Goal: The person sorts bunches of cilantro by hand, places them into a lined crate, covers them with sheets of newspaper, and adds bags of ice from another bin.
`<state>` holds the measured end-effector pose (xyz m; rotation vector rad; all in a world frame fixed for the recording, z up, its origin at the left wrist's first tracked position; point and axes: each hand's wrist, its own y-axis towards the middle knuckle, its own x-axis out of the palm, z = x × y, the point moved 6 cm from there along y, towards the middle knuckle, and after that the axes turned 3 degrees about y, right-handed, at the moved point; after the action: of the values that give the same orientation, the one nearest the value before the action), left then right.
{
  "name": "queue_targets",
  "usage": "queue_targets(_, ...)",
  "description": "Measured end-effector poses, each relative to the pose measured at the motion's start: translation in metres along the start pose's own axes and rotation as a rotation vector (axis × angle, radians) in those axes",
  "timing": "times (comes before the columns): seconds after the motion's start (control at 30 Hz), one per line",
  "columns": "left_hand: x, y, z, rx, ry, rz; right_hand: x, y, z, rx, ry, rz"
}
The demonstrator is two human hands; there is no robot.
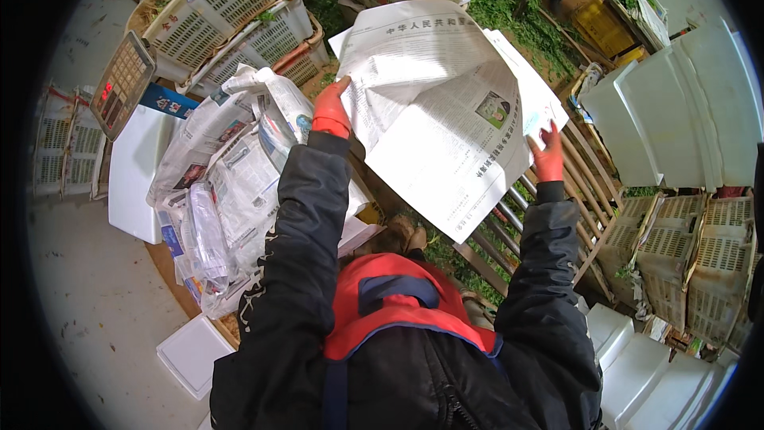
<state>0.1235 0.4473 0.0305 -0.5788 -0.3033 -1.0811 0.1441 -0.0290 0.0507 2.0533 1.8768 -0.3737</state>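
A large newspaper sheet [441,113] is spread out before me, bent and creased across its middle. My left hand [333,108], in a red glove, grips its left edge. At the sheet's right side is my right hand [546,152], also red-gloved, with its fingertips at the edge of the paper; whether they pinch it is hard to tell. White paper or board [528,80] shows behind the newspaper. To the left lies a heap of newspapers [239,173] with a clear plastic bag [209,233] on it.
A digital scale display [122,85] stands beside a white foam box [137,161]. Stacked plastic crates [221,6] rise at the upper left, more crates [668,251] at the right. Metal rails [582,173] run under my right arm. Foam boxes [656,113] and leafy greens [513,18] lie beyond.
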Motion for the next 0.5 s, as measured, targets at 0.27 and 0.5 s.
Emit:
queue_targets(0.27, -0.024, -0.017, 0.007, 0.197, 0.315, 0.071, 0.079, -0.056, -0.016, 0.465, 0.247, -0.460)
queue_targets(0.5, -0.039, -0.057, -0.008, 0.266, 0.866, -0.209, 0.190, -0.022, -0.222, 0.267, 1.161, -0.967)
